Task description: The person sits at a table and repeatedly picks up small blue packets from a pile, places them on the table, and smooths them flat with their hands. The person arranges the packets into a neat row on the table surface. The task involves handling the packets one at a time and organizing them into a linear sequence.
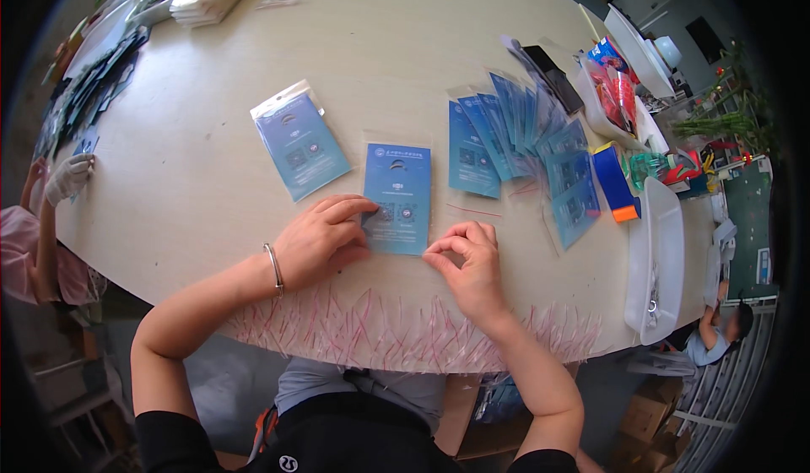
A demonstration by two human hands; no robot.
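Blue card [398, 188], partly covered by left fingers [358, 206], print [401, 151] blurred

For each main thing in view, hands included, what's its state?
Middle blue card: flat, in clear sleeve
Left hand: open, touching that card
Right hand: at that card's lower right corner, grip unclear
Left blue card: flat, angled, sleeved
Right blue cards: fanned, overlapping
Reddish strips: loose, spread out
Long white tray: open

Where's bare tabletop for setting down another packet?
Bare tabletop lies beyond the middle blue packet, and between the left blue packet and the co-worker's gloved hand. It's crowded at right, with fanned blue packets and a white tray, and along the near edge, with red strands.
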